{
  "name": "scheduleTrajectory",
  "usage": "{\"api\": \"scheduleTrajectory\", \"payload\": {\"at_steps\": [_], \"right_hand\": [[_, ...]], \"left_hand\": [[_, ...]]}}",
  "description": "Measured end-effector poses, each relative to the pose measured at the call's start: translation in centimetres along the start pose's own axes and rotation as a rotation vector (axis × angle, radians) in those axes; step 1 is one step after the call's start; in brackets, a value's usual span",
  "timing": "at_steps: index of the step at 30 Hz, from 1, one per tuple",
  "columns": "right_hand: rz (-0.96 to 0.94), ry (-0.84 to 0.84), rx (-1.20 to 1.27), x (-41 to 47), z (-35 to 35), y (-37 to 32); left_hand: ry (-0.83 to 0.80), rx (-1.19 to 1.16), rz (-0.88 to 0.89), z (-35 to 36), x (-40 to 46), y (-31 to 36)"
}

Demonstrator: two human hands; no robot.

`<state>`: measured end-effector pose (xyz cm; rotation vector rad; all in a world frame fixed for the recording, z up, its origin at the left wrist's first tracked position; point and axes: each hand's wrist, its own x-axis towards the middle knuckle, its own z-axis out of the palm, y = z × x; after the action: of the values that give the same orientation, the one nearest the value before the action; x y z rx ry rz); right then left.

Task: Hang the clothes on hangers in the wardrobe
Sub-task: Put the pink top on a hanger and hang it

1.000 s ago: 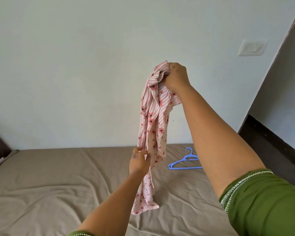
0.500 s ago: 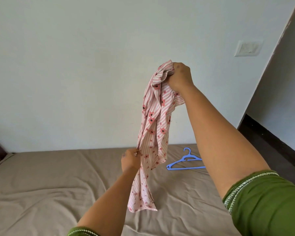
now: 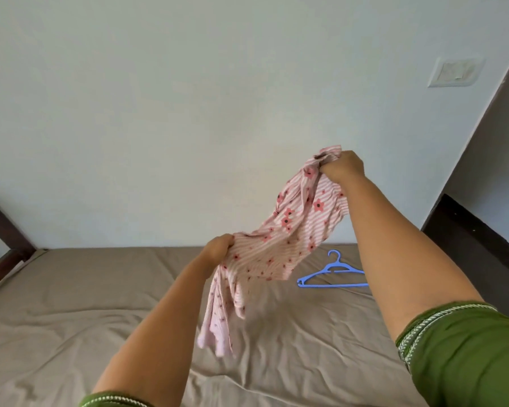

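Note:
A pink striped garment with red flowers (image 3: pixel 279 245) is stretched in the air above the bed between my two hands. My right hand (image 3: pixel 343 165) grips its bunched upper end, high and to the right. My left hand (image 3: pixel 218 248) grips the cloth lower and to the left, and the loose end hangs down below it. A blue plastic hanger (image 3: pixel 332 274) lies flat on the bed, to the right of the garment and partly behind my right forearm. No wardrobe is in view.
The bed with a wrinkled taupe sheet (image 3: pixel 71 312) fills the lower half. A pale wall stands behind it with a switch plate (image 3: pixel 453 71) at the upper right. A dark wooden bed frame (image 3: pixel 3 230) shows at the left, a dark skirting (image 3: pixel 476 242) at the right.
My hands moved apart: the left pulled the cloth out to the left, the right moved rightward. The garment went from hanging straight down to spread slantwise between them.

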<state>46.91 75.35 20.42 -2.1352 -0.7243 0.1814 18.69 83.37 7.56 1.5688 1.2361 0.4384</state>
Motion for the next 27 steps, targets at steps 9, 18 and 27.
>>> {"api": "scheduleTrajectory", "payload": {"at_steps": [9, 18, 27], "right_hand": [[0.080, -0.469, -0.127, -4.4, 8.2, 3.7], [0.654, -1.110, 0.248, -11.5, 12.1, 13.1], [0.637, -0.962, 0.749, -12.5, 14.7, 13.7]], "left_hand": [[-0.253, -0.516, 0.020, 2.3, -0.4, 1.4], [-0.174, -0.652, 0.074, 3.8, -0.9, 0.5], [-0.242, -0.792, 0.112, 3.3, -1.4, 1.6]]}}
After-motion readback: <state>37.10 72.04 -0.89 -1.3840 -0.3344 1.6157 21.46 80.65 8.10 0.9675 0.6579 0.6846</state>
